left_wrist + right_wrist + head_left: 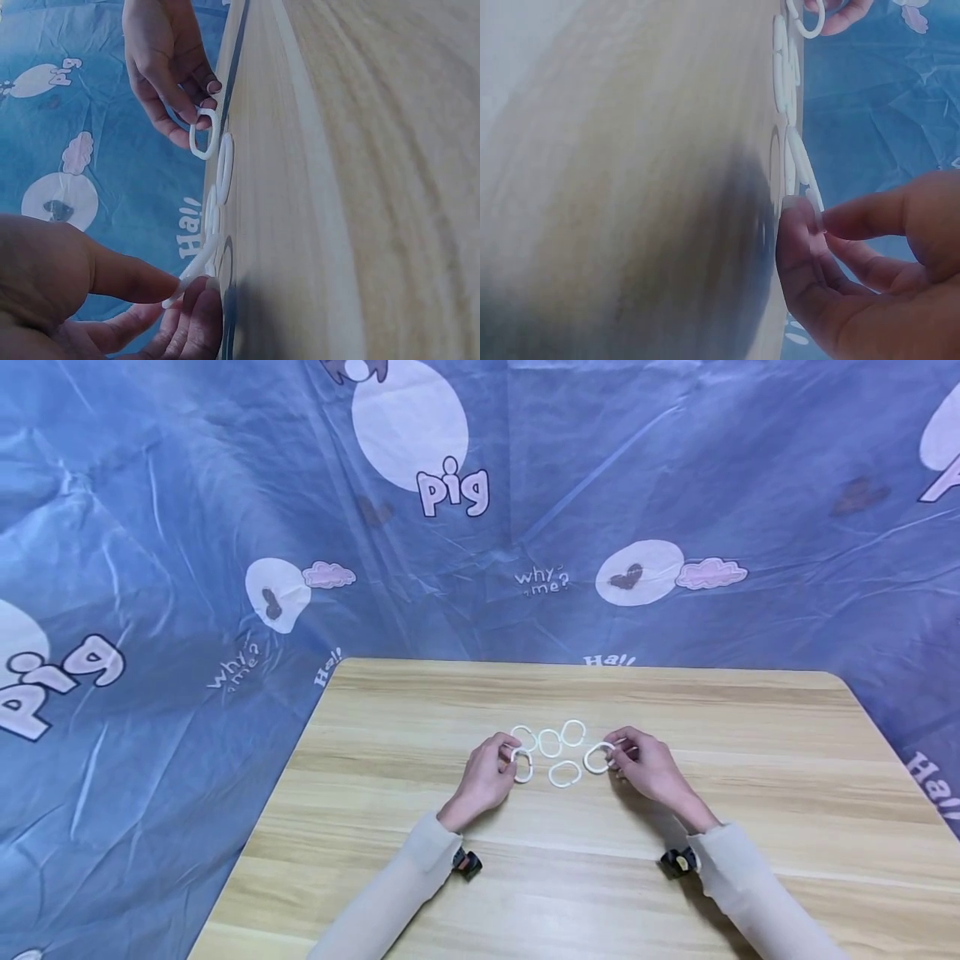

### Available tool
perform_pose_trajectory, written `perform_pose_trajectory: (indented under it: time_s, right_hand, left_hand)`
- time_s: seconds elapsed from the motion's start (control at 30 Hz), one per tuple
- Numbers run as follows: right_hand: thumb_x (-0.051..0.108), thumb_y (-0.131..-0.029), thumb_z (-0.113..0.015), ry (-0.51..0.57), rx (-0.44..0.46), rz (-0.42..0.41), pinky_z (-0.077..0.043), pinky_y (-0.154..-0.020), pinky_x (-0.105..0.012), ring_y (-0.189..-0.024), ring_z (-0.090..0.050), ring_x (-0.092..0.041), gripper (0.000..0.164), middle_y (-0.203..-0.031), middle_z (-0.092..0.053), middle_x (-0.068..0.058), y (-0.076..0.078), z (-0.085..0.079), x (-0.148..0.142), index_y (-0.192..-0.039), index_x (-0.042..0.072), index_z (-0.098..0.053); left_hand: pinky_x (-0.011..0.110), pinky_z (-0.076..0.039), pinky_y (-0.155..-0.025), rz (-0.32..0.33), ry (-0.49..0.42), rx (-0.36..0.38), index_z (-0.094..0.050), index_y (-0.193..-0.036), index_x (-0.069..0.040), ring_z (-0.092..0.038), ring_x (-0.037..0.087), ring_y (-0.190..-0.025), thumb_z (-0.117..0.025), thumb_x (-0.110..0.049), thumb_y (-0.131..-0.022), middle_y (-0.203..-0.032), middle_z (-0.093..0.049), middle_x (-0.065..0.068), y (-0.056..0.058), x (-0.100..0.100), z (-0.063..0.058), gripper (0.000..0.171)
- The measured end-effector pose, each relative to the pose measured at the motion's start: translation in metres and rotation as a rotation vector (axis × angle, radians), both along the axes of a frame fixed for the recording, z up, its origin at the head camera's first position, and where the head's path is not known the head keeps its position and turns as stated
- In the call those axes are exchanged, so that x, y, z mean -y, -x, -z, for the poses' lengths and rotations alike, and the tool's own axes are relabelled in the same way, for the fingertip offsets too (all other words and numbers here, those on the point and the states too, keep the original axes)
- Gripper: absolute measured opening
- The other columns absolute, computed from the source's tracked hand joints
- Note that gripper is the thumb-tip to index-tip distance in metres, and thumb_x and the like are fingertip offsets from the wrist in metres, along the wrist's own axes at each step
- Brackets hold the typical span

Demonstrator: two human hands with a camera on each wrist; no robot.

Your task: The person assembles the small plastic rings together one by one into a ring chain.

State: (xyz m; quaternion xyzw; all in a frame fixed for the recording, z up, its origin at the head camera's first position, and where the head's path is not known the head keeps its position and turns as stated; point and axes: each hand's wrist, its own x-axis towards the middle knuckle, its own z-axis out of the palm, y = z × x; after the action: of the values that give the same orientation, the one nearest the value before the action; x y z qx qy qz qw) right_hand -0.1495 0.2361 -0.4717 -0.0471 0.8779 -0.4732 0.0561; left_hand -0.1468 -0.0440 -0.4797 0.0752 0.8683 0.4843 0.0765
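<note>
My left hand (486, 774) pinches a white oval ring (531, 766) between thumb and fingers, close over the table. Opposite it, my right hand (654, 768) grips another white oval ring (587, 760) by its right side, thumb against the fingertips. Between the hands, several similar rings lie on the wood. One ring (551, 775) is nearest the person, with a small gap showing in its band. Farther back, a middle ring (550, 757) sits beside a ring (573, 722) on its right and one (522, 727) on its left. In the right wrist view the held ring (801, 156) stands tilted.
The wood-grain table (360, 743) has rounded back corners. Behind it and to the left hangs a blue printed cloth (480, 618). Both forearms wear light sleeves (397, 893), with a small dark device (677, 862) at each wrist.
</note>
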Motion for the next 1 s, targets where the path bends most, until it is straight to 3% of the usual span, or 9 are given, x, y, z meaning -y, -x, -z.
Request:
perform_pose_trajectory:
  time_s: [0.43, 0.77, 1.0]
  right_hand:
    - [-0.003, -0.100, -0.059, 0.040, -0.035, -0.015, -0.063, -0.056, -0.031, -0.071, -0.070, -0.023, 0.025, -0.101, -0.072, -0.026, -0.017, -0.005, 0.007, -0.124, -0.008, -0.061]
    - [-0.002, -0.099, -0.062, 0.032, -0.079, -0.029, -0.063, -0.060, -0.030, -0.074, -0.071, -0.023, 0.023, -0.101, -0.074, -0.022, -0.027, -0.009, 0.020, -0.122, -0.004, -0.064]
    - [-0.002, -0.099, -0.063, 0.065, -0.100, -0.046, -0.063, -0.063, -0.030, -0.073, -0.071, -0.020, 0.022, -0.099, -0.073, -0.023, -0.033, -0.009, 0.027, -0.120, -0.004, -0.065]
  left_hand:
    - [0.019, -0.062, -0.066, 0.004, -0.087, 0.018, -0.066, -0.123, -0.003, -0.072, 0.016, -0.076, -0.069, 0.008, -0.089, -0.107, -0.070, 0.017, -0.012, 0.009, 0.000, 0.036]
    - [0.019, -0.063, -0.067, 0.016, -0.125, -0.013, -0.066, -0.122, -0.002, -0.072, 0.019, -0.076, -0.071, 0.009, -0.088, -0.106, -0.070, 0.018, -0.022, 0.014, -0.002, 0.036]
    - [0.019, -0.062, -0.063, 0.013, -0.149, -0.001, -0.068, -0.121, -0.007, -0.072, 0.014, -0.074, -0.072, 0.006, -0.089, -0.106, -0.070, 0.014, -0.030, 0.016, -0.003, 0.035]
